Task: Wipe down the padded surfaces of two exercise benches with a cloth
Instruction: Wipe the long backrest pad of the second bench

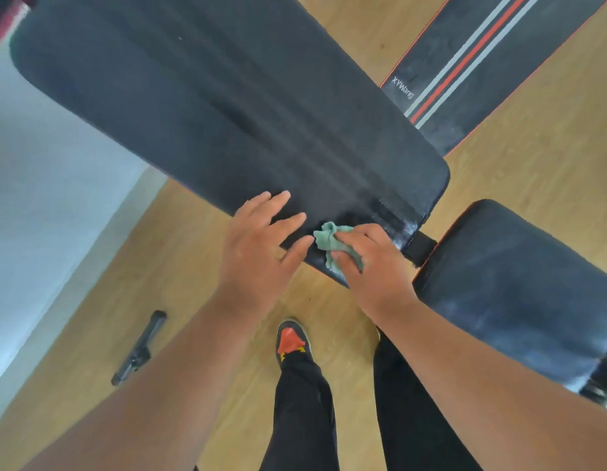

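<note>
A long black padded back pad [210, 107] of an exercise bench runs diagonally from upper left to centre right. Its separate black seat pad [519, 287] lies at the right, past a narrow gap. My right hand [373, 263] presses a crumpled green cloth [329, 241] onto the near corner of the back pad, where the surface looks wet and shiny. My left hand [261, 246] rests flat on the pad's near edge just left of the cloth, fingers spread, holding nothing.
A second black bench pad [472, 66] with red and grey stripes lies on the wooden floor [533, 171] at the upper right. A black bench foot bar [140, 348] sits on the floor at lower left. My legs and a shoe [293, 341] stand below the pad. A pale wall [40, 198] is at left.
</note>
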